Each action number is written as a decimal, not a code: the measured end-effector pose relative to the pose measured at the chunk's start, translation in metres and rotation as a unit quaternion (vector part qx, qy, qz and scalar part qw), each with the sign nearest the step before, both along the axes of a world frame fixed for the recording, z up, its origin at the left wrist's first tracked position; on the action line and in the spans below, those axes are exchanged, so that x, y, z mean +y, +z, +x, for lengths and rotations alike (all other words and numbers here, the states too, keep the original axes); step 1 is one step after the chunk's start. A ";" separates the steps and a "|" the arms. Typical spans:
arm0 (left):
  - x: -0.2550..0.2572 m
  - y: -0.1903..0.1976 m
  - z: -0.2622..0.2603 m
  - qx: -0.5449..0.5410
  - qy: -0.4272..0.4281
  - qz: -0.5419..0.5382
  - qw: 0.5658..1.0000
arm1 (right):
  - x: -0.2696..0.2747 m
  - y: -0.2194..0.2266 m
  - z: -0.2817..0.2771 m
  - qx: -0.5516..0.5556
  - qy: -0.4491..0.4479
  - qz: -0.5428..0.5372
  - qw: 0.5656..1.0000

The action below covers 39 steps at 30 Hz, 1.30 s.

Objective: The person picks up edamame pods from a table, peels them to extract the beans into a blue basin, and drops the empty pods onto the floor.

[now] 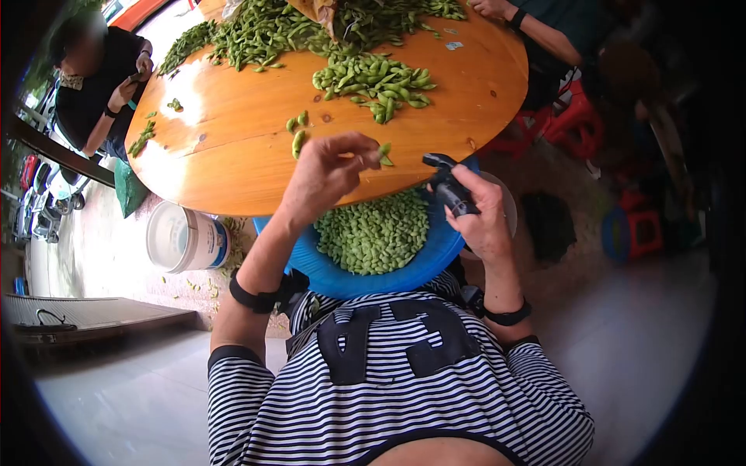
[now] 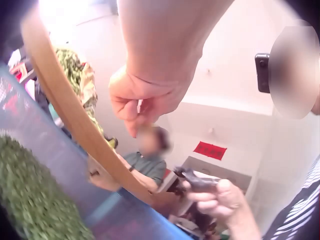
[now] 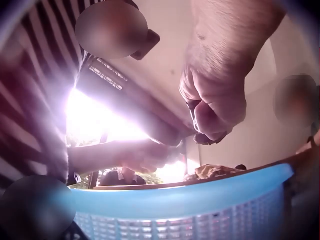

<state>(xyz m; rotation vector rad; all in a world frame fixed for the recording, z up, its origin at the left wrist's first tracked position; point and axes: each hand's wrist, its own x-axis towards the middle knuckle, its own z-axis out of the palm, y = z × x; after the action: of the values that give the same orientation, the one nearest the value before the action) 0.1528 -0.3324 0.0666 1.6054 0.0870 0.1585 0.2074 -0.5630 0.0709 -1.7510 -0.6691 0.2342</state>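
Observation:
My left hand (image 1: 330, 175) is raised over the near edge of the wooden table (image 1: 225, 167), thumb and fingers pinching a green soybean pod (image 1: 385, 154). To the right, my right hand (image 1: 486, 213) grips a black handheld tool (image 1: 453, 193) with a curved head, which points toward the left hand. That same tool (image 2: 200, 182) also shows in the left wrist view; in the right wrist view my right hand (image 3: 215, 112) mostly hides it. Below both hands, a blue basket (image 1: 342, 289) on the lap holds many shelled green beans (image 1: 373, 241).
A large heap of pods (image 1: 272, 35) covers the far side of the table, with a smaller pile (image 1: 373, 81) nearer. A white bucket (image 1: 172, 237) stands on the floor at left. Two other people sit around the table. Red stools (image 1: 571, 124) are at right.

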 end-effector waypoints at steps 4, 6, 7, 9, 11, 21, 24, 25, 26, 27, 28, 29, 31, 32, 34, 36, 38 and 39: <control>-0.030 -0.009 -0.017 0.081 -0.036 -0.159 0.983 | 0.011 0.000 -0.007 0.230 0.099 0.100 0.963; -0.037 -0.017 -0.020 0.076 -0.033 -0.207 0.975 | 0.009 0.000 -0.007 0.238 0.111 0.097 0.960; -0.039 -0.019 -0.020 0.068 -0.025 -0.220 0.973 | 0.008 0.000 -0.006 0.244 0.125 0.096 0.957; -0.044 -0.023 -0.021 0.060 -0.018 -0.236 0.970 | 0.004 -0.005 -0.005 0.258 0.136 0.109 0.950; -0.049 -0.026 -0.022 0.025 0.010 -0.199 0.980 | 0.002 -0.007 -0.004 0.272 0.147 0.124 0.943; -0.053 -0.021 -0.027 0.027 0.008 -0.229 0.973 | 0.009 -0.023 -0.002 0.287 0.133 0.170 0.933; -0.062 -0.011 -0.029 0.072 -0.145 -0.384 0.909 | 0.013 -0.052 -0.005 0.258 0.178 0.161 0.936; -0.068 -0.002 -0.030 0.059 -0.118 -0.331 0.934 | 0.013 -0.037 -0.007 0.256 0.158 0.132 0.945; -0.070 0.003 -0.030 0.047 -0.090 -0.276 0.956 | 0.010 -0.029 -0.005 0.257 0.160 0.130 0.944; -0.069 0.004 -0.030 0.049 -0.051 -0.280 0.957 | 0.004 -0.024 0.001 0.273 0.127 0.152 0.941; -0.067 0.004 -0.028 0.051 -0.013 -0.283 0.958 | 0.000 -0.017 0.004 0.288 0.092 0.175 0.937; -0.063 0.000 -0.027 0.048 -0.016 -0.290 0.956 | -0.003 -0.004 0.005 0.284 0.100 0.173 0.938; -0.068 -0.007 -0.025 0.026 0.013 -0.253 0.967 | -0.011 0.002 0.003 0.295 0.126 0.165 0.933; -0.070 -0.010 -0.024 0.005 0.044 -0.214 0.976 | -0.014 0.004 0.001 0.306 0.154 0.157 0.926; -0.071 -0.012 -0.021 -0.001 0.047 -0.201 0.979 | -0.012 0.006 -0.003 0.310 0.150 0.146 0.927; -0.072 -0.013 -0.021 -0.006 0.052 -0.187 0.981 | -0.009 -0.002 -0.004 0.301 0.134 0.162 0.930; -0.072 -0.015 -0.022 -0.022 0.078 -0.113 0.990 | -0.007 -0.005 -0.005 0.288 0.121 0.154 0.937; -0.073 -0.017 -0.022 -0.021 0.078 -0.112 0.990 | -0.007 -0.005 -0.006 0.293 0.124 0.168 0.933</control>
<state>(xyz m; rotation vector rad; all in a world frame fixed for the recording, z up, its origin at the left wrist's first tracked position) 0.1312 -0.4050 0.0494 1.3695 0.1913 0.2934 0.2014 -0.5700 0.0660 -1.1768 -0.4521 0.7402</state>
